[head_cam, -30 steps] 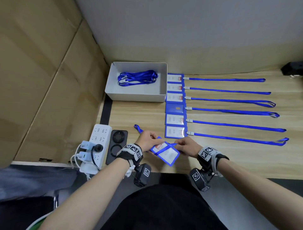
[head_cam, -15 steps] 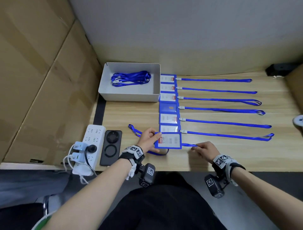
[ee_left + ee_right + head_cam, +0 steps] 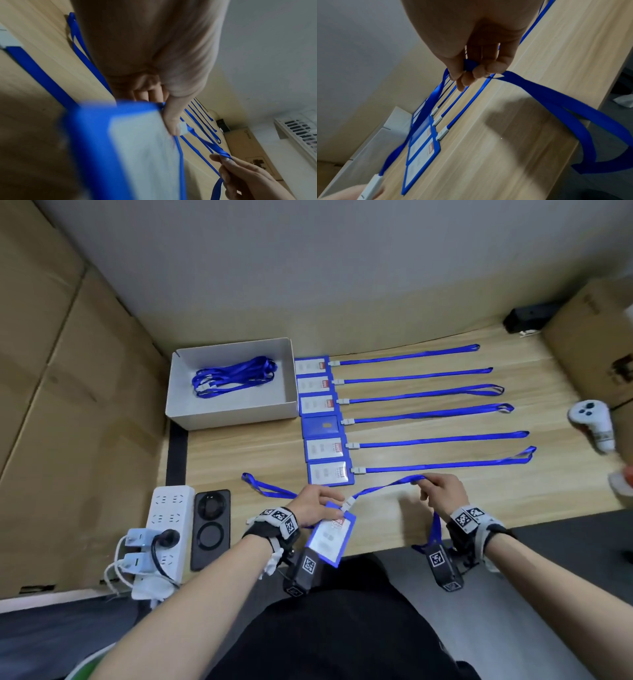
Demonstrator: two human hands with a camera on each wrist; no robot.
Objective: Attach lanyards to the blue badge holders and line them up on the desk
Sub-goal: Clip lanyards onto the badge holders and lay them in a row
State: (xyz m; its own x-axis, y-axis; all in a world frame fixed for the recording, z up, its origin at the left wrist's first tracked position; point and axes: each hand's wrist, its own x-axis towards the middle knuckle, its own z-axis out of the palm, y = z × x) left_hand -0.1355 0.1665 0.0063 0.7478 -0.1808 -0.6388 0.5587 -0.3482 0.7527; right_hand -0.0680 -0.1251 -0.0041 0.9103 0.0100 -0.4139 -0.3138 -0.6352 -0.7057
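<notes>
Pale wood desk fills the middle of the head view, with cardboard panels to the left and a grey wall across the top. Six finished badges lie in a column at centre, each strap running straight toward the right of the frame, likely the pattern the next one must match. At lower centre the left hand pinches the top edge of a seventh badge holder, which hangs tilted over the near edge of the desk; the left wrist view shows the thumb pressed beside the white clip. The right hand has its fingers curled round the lanyard partway along, lifting it into a peak, probably to pull it straight before laying it down; the rest of the loop droops below the wrist. Another loose strap lies on the desk left of the left hand. At upper left a white box holds spare lanyards. A power strip and a phone sit at lower left, and a white controller at the right edge.
</notes>
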